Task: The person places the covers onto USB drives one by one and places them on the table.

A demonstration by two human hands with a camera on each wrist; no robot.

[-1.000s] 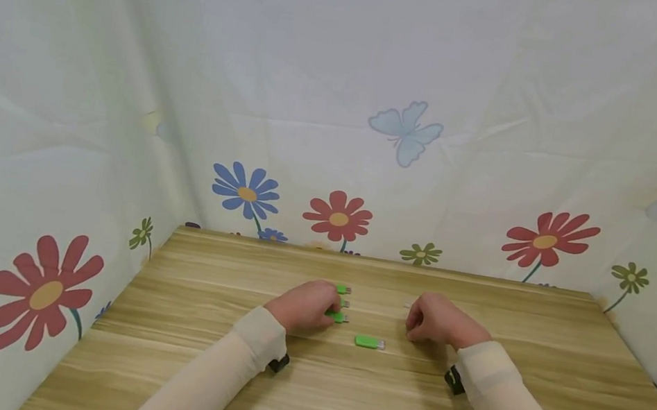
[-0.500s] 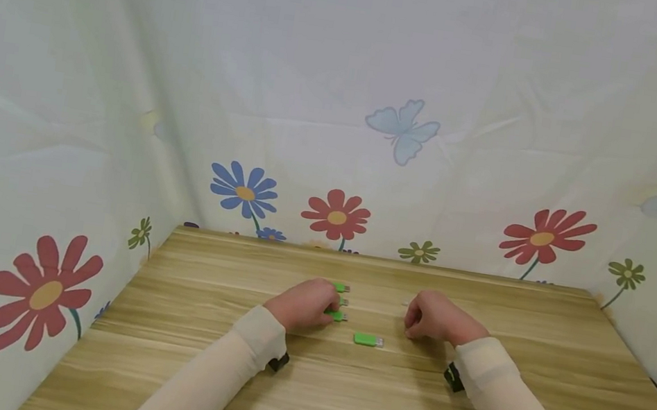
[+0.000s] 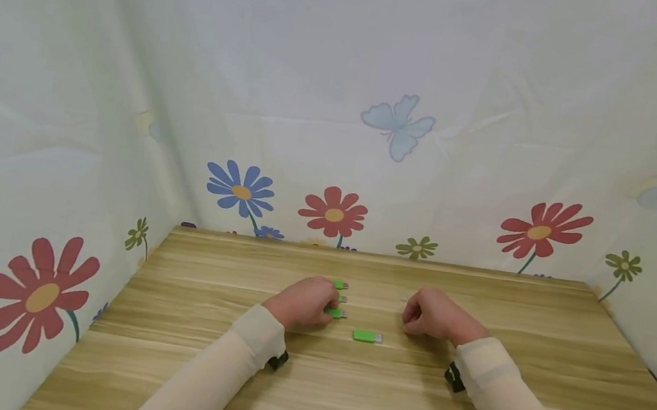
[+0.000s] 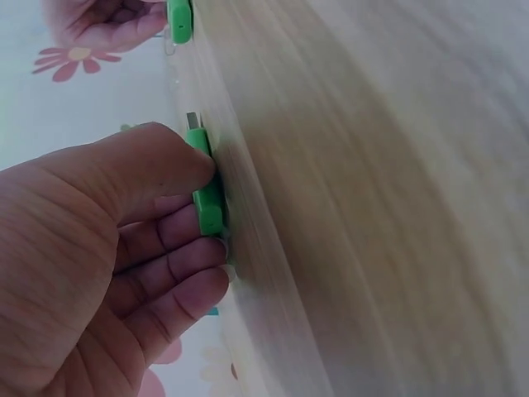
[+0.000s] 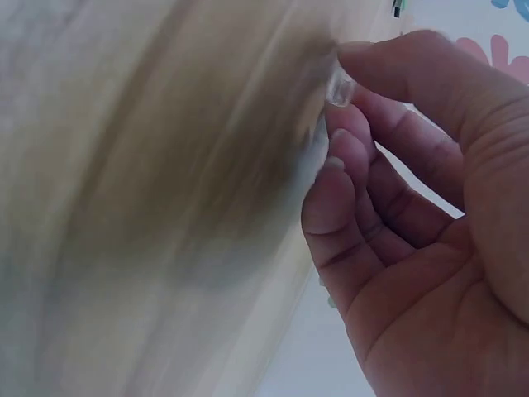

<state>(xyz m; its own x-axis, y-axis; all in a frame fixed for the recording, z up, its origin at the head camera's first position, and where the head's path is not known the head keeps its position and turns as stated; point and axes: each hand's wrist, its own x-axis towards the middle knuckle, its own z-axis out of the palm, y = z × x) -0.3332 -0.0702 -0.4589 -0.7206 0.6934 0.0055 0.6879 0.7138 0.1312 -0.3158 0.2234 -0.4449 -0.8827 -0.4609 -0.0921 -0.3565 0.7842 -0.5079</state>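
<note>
Two pale sleeves are stretched over a wood-grain worktop, a small black device worn at each wrist. Between the hands, one green USB stick is laid flat. Just past it, the nearest stick of a row of three is pinched between thumb and fingers of the left hand. By the right hand, a small clear cap is held between thumb and forefinger. The two farther sticks are partly hidden behind the left hand. Beyond the worktop, a white curtain is printed with flowers.
</note>
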